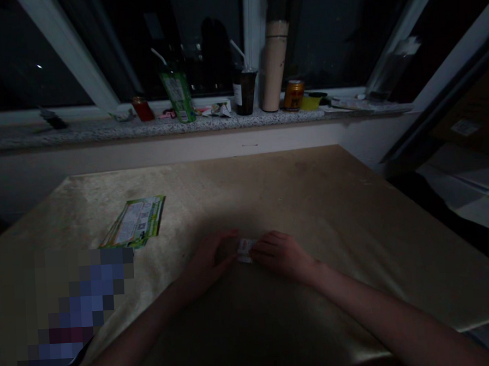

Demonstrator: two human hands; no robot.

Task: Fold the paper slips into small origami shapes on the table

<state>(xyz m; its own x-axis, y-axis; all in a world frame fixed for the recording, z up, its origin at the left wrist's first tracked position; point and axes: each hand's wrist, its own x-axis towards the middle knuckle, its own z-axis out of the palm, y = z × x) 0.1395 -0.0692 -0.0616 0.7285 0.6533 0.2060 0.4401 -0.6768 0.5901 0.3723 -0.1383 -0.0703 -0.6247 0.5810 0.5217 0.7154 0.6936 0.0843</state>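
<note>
A small whitish piece with faint print, perhaps a folded paper or packet, is low over the brown table cover between my two hands. My right hand has its fingers closed on the right edge of this piece. On the other side, my left hand is curved, thumb and fingers apart, with the fingertips close to the piece's left edge. Whether those fingertips touch it is hard to see in the dim light. Shadow covers the cloth around both hands.
Green-edged printed leaflets lie fanned out at the left, above a pixelated area. On the granite windowsill stand a green bottle, a dark cup, a tall pink flask and a gold can. Boxes sit at right.
</note>
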